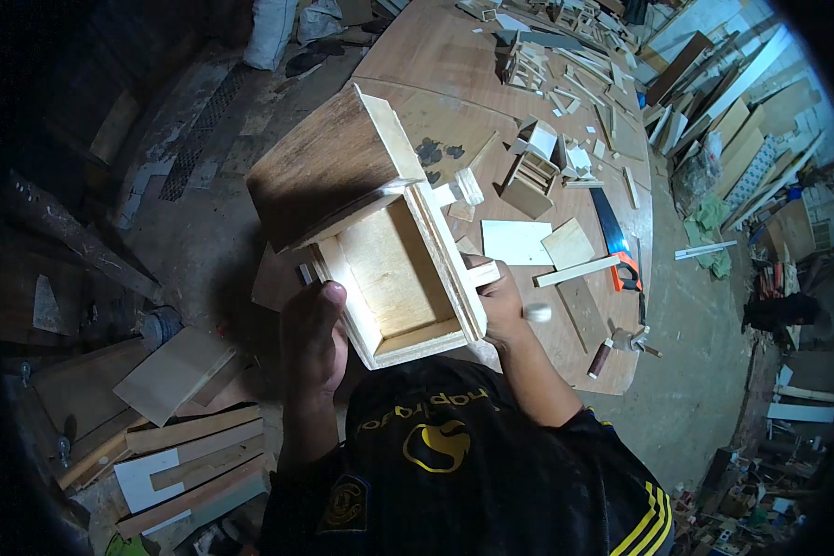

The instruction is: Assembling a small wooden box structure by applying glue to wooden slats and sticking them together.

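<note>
Left hand [317,338] holds the wooden box [372,236] with its thumb on the near part of the left edge; I cannot see all its fingers. Right hand [502,301] holds the other side, close to a short pale wood piece [483,273] that sticks out, with some fingers hidden behind. Neither hand is spread wide.

From the head view, the box is up in front of the person's dark shirt [440,445], tilted, with its hollow side facing the camera. A big brown board [320,162] makes its far left part. On the table [491,120] to the right lie a saw [612,227] and a white board [516,243].

The step looks like holding and turning the box. To do it well, I think both hands should squeeze gently and evenly. It may be best to lift by the thick walls, because the small wood piece could snap or come loose.
</note>
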Available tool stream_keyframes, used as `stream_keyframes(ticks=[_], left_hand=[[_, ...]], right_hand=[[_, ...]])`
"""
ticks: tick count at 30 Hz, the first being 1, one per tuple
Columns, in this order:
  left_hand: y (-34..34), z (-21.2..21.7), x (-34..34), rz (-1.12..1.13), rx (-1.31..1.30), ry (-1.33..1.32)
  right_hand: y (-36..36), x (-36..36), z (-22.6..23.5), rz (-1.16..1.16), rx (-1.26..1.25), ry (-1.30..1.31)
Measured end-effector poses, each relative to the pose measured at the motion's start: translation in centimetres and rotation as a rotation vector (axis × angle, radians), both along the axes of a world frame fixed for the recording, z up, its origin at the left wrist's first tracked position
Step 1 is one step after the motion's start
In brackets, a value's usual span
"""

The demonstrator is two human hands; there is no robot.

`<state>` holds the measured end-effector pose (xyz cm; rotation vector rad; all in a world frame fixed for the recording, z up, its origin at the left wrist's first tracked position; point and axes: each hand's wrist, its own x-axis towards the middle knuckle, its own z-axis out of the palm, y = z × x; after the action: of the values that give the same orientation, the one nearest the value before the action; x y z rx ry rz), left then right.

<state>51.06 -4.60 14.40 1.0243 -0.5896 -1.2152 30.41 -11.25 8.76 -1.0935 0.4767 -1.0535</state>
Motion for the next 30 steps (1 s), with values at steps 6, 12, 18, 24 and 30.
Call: stream_keyframes(ticks=[6,12,18,24,30], left_hand=[[0.6,-3.6,1.9,0.048,0.081,-0.027],[0.9,-7.5,3.0,0.094,0.229,0.056],[0.7,-11.1,3.2,-0.050,0.302,0.004],[0.1,-12.9,1.1,-0.052,0.353,0.045],[0.1,-13.1,-2.4,-0.043,0.302,0.031]], right_hand=[[-0.5,-1.0,-4.0,-0.049,0.198,0.263],[1.7,-6.6,-16.9,-0.146,0.471,0.600],[6.6,-18.6,-23.0,-0.797,0.602,0.613],[4.4,-21.6,-21.5,-0.715,0.623,0.793],[-0.5,-25.7,-21.2,-0.527,0.409,0.940]])
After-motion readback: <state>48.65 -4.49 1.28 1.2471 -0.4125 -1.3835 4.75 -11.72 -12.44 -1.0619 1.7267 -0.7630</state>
